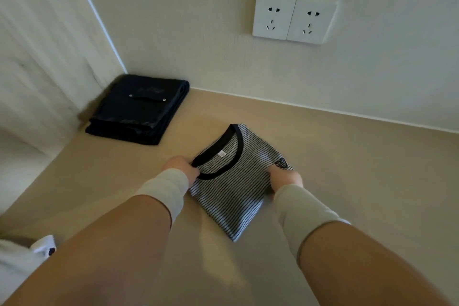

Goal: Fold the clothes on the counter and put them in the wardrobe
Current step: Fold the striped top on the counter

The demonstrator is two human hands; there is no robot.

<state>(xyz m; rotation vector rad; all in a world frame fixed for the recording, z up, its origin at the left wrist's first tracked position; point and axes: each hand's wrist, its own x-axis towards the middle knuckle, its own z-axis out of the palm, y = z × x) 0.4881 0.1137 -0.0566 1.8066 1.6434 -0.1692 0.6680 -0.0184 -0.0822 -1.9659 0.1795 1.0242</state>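
Note:
A black-and-white striped shirt (233,181) with a black collar lies folded on the beige counter (347,169), collar end towards the wall. My left hand (180,165) grips its left edge at the collar. My right hand (285,177) grips the right edge beside a small dark emblem. A folded dark garment (139,109) with two metal studs lies in the back left corner against the wall. The wardrobe is out of view.
Two white wall sockets (294,18) sit on the wall above the counter. A pale panel (37,57) stands at the counter's left end. A white cloth item (22,258) shows at the lower left edge.

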